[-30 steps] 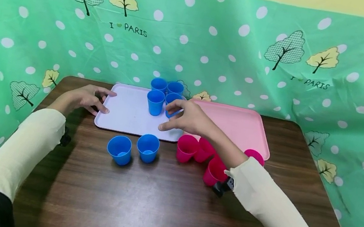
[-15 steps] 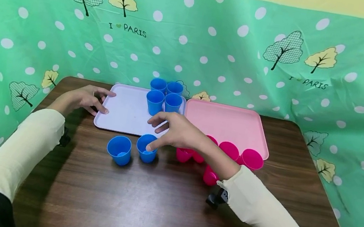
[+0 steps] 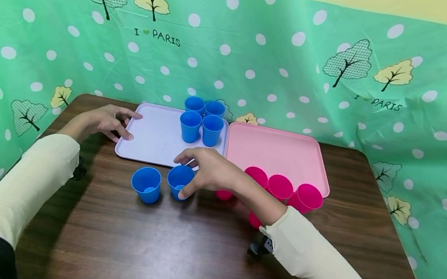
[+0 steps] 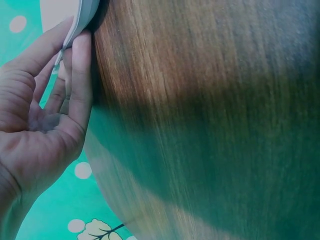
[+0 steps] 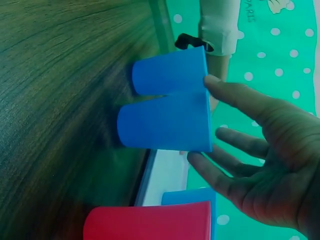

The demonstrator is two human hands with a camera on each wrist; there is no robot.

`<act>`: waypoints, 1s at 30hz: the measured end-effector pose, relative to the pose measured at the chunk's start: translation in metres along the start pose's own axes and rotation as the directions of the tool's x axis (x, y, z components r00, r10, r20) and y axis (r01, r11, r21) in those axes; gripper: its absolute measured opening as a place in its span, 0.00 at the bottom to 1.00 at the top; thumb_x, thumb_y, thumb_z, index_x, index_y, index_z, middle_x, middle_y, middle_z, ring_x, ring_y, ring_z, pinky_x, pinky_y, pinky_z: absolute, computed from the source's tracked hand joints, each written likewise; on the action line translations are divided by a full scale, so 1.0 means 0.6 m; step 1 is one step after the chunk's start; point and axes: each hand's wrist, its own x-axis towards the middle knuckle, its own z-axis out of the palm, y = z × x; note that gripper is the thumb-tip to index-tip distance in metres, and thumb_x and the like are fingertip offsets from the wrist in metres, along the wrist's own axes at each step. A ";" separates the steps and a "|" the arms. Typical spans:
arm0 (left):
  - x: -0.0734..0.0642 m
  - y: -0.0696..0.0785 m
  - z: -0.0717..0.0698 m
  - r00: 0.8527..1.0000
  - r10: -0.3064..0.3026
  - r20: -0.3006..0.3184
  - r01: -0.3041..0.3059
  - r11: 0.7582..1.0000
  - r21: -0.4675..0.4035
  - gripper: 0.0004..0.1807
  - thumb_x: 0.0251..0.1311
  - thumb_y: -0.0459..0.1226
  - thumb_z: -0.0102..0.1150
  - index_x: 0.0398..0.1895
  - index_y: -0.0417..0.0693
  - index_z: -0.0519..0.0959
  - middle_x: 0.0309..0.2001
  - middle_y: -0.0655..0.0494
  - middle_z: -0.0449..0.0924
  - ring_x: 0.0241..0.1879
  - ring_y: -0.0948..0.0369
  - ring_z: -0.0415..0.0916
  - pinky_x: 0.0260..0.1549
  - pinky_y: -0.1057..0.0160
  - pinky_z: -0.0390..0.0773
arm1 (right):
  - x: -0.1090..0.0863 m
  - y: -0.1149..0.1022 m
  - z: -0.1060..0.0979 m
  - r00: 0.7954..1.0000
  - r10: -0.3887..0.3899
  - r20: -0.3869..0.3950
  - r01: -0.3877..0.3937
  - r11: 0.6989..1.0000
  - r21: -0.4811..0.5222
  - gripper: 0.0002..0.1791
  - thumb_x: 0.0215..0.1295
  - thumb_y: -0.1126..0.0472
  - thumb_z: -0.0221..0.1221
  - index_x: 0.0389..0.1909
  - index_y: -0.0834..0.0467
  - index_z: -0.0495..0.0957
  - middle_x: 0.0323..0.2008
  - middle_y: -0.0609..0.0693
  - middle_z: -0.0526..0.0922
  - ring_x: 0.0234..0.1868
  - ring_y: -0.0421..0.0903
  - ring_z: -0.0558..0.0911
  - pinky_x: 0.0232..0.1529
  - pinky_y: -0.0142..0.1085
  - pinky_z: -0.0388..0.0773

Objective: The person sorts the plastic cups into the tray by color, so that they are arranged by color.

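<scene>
My left hand [image 3: 104, 120] holds the left edge of the pale lavender tray [image 3: 153, 135], its thumb and fingers pinching the rim [image 4: 80, 27]. At the tray's front my right hand [image 3: 213, 171] reaches over a blue cup [image 3: 177, 180] standing on the table. Its thumb and fingers are spread on either side of that cup's rim, and the right wrist view puts the fingertips at or very near the rim. Just left stands a second upright blue cup [image 3: 145, 183]. Several more blue cups [image 3: 189, 127] stand close together on the right part of the tray.
A pink tray [image 3: 274, 150] lies against the right side of the lavender one. Several magenta cups [image 3: 306, 199] stand at its front edge, partly hidden by my right forearm. The brown wooden table [image 3: 153, 250] ends at a green dotted cloth [image 3: 265, 43] behind.
From beside the blue cups on the tray, my right hand has moved toward me and down around the front blue cup. The left hand stays at the tray edge.
</scene>
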 end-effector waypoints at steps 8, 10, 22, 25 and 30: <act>0.002 0.000 0.000 1.000 0.004 -0.003 -0.004 1.000 0.008 0.50 0.68 0.30 0.78 0.90 0.47 0.64 0.66 0.37 0.63 0.54 0.49 0.76 0.46 0.54 0.95 | 0.001 0.000 0.001 0.999 0.042 -0.012 -0.043 0.998 -0.035 0.39 0.60 0.57 0.85 0.73 0.54 0.84 0.69 0.56 0.86 0.71 0.57 0.83 0.57 0.44 0.93; 0.002 0.000 0.000 1.000 0.005 -0.003 -0.005 1.000 0.009 0.50 0.68 0.30 0.78 0.90 0.46 0.64 0.67 0.37 0.63 0.54 0.49 0.76 0.46 0.54 0.95 | 0.002 -0.001 -0.001 0.999 0.044 -0.019 -0.044 0.999 -0.030 0.39 0.60 0.57 0.85 0.73 0.54 0.84 0.69 0.55 0.86 0.71 0.57 0.83 0.57 0.44 0.93; 0.000 0.001 0.000 1.000 0.000 -0.005 0.000 1.000 0.007 0.50 0.67 0.30 0.79 0.90 0.47 0.64 0.65 0.38 0.64 0.54 0.48 0.76 0.46 0.54 0.95 | 0.024 -0.005 -0.036 0.987 0.011 -0.158 -0.012 1.000 -0.008 0.40 0.62 0.54 0.84 0.74 0.57 0.82 0.69 0.57 0.86 0.71 0.58 0.85 0.62 0.47 0.92; 0.001 0.000 0.000 1.000 0.000 -0.002 0.000 1.000 0.009 0.50 0.67 0.30 0.79 0.90 0.46 0.63 0.66 0.37 0.64 0.53 0.49 0.76 0.46 0.53 0.95 | 0.033 -0.002 -0.044 0.980 0.043 -0.194 -0.044 0.999 0.000 0.39 0.63 0.54 0.84 0.74 0.56 0.83 0.70 0.57 0.85 0.72 0.59 0.85 0.65 0.49 0.91; 0.003 -0.002 0.000 1.000 -0.001 -0.006 0.001 1.000 0.007 0.50 0.68 0.30 0.79 0.90 0.46 0.63 0.66 0.37 0.63 0.54 0.48 0.77 0.47 0.53 0.96 | 0.049 0.002 -0.049 0.967 0.084 -0.239 -0.088 0.996 -0.004 0.38 0.64 0.53 0.83 0.73 0.56 0.83 0.71 0.57 0.85 0.73 0.59 0.84 0.65 0.51 0.91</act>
